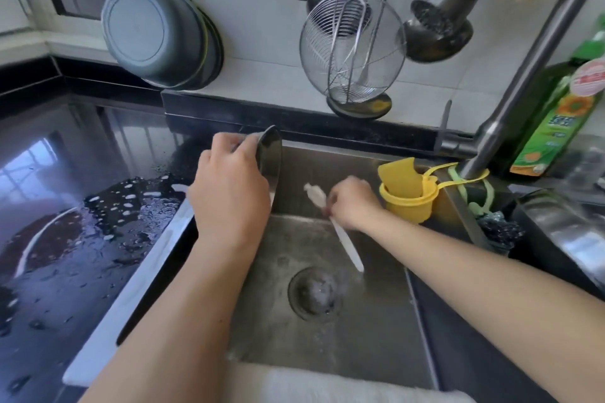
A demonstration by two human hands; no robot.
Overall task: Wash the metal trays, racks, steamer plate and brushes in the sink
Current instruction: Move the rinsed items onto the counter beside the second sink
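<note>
My left hand [229, 186] grips a plate [270, 154] on edge at the sink's [360, 337] left rim. My right hand [352, 203] pinches a white brush [337, 226] near the back wall, above the open basin floor.

Plate up on edge, brush over the basin!
Dark round metal plate [270, 154] stands nearly vertical at the sink's [376, 330] back-left corner, centre frame; white long-handled brush [330, 219] slants just right of it, pale bristles upward, handle down toward the drain.

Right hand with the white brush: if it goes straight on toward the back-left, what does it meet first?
Probably the dark round metal plate that the left hand holds upright; depth is unclear.
</note>
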